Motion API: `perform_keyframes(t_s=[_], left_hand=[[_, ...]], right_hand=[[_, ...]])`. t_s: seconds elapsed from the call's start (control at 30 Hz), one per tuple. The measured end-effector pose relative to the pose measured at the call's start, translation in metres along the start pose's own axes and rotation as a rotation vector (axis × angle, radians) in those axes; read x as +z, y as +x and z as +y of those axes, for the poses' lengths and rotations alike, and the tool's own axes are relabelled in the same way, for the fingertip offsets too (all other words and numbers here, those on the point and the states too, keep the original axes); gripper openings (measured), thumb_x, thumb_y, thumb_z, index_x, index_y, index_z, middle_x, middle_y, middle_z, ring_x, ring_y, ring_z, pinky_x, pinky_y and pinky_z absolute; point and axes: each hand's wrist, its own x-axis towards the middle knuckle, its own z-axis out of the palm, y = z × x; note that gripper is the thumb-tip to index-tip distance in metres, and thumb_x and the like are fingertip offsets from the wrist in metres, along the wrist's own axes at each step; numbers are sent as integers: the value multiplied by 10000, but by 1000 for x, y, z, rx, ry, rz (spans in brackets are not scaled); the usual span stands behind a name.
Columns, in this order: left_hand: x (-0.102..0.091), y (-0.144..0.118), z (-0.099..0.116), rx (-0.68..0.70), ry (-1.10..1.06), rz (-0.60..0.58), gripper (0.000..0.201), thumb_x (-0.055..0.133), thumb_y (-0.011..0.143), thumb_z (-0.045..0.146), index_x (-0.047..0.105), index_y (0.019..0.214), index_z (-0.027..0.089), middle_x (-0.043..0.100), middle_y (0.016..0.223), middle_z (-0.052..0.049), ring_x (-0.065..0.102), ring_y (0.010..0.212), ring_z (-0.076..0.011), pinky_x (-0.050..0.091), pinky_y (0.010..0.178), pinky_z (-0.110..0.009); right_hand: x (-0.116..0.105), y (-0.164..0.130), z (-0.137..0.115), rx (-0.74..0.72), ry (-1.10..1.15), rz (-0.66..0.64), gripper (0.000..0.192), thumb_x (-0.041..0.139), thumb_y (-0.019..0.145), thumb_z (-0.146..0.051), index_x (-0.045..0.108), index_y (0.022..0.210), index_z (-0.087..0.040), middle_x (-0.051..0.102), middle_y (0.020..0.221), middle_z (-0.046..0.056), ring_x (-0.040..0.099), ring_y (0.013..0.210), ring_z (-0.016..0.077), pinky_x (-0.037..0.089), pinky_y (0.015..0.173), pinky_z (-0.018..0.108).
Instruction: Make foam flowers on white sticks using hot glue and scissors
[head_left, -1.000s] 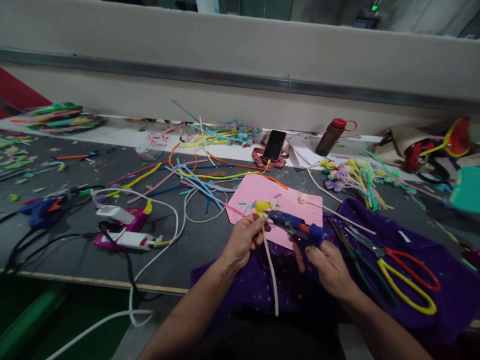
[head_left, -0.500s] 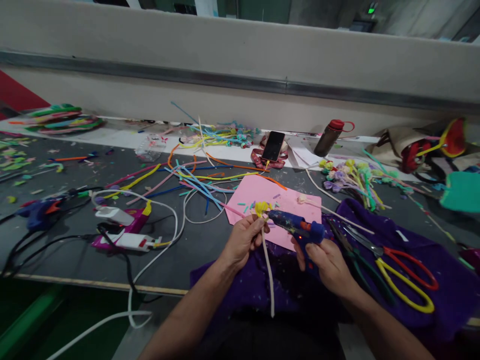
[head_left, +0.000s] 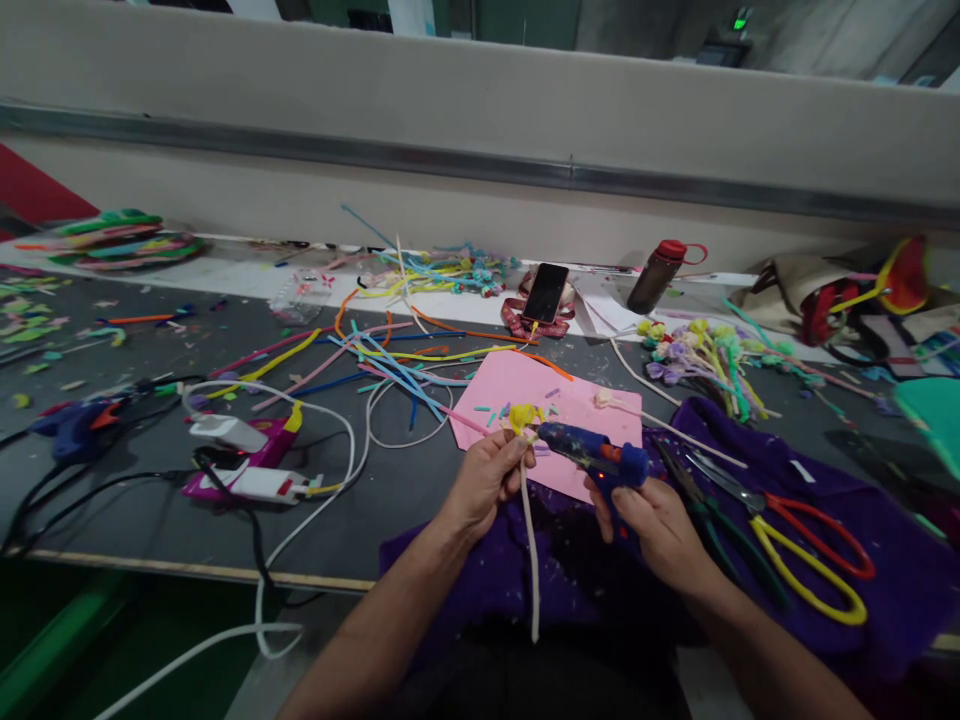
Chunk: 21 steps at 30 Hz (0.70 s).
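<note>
My left hand (head_left: 491,472) pinches a cream pipe cleaner (head_left: 533,545) near its top, and the long stem hangs down over the purple cloth. At the pinched end sits a small yellow fuzzy piece (head_left: 523,416); whether it is joined to the stem is hard to see. My right hand (head_left: 660,520) is wrapped round the handle of a blue hot glue gun (head_left: 589,447) with a small orange light on. The gun's nozzle points left, right at my left fingertips and the stem's top. Beneath them lies a pink sheet (head_left: 487,385) with short coloured snippets.
Scissors (head_left: 814,540) and dark pliers (head_left: 705,510) lie on the purple cloth (head_left: 892,560). Pipe cleaners (head_left: 405,370) spread behind, beside a phone (head_left: 546,293) and a bottle (head_left: 655,280). Cables, a power strip (head_left: 270,445) and another glue gun (head_left: 79,428) are at left.
The hanging lower end of the cream pipe cleaner has swung slightly left. Both hands and the glue gun stay almost where they were.
</note>
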Motion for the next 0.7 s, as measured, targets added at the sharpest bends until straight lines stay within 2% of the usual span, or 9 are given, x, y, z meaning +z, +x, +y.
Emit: perform_keyframes(t_s=[0.17,0.33,0.5,0.7], left_hand=[[-1,0,-1,-6,-4,-16,296,586,758,408,544,664,131,434,478,59,278,344,-5,140,343,-162],[-1,0,-1,-2,0,-14,302,589,754,413,536,662,130,439,474,57,275,336,-4,133,340,-159],[-1,1,-1,-7,2,-13,308,587,754,417,538,661,128,442,470,55,275,333,-2,132,333,-155],[-2,2,-2,-13,-9,-10,307,593,744,427,538,670,134,433,450,58,273,338,-7,135,335,-150]], right_hand=[[-2,-1,-2,-16,-19,-22,410,347,891,-389,509,589,-164,527,566,8,484,555,128,346,570,270],[-2,-1,-1,-8,15,16,324,360,888,-381,538,730,-161,540,582,3,499,560,134,365,579,273],[-1,1,-1,-29,-14,-15,369,353,889,-371,511,630,-162,531,571,6,484,542,122,357,558,265],[-1,1,-2,-30,-26,0,352,363,879,-374,519,650,-157,540,559,7,486,528,118,362,535,256]])
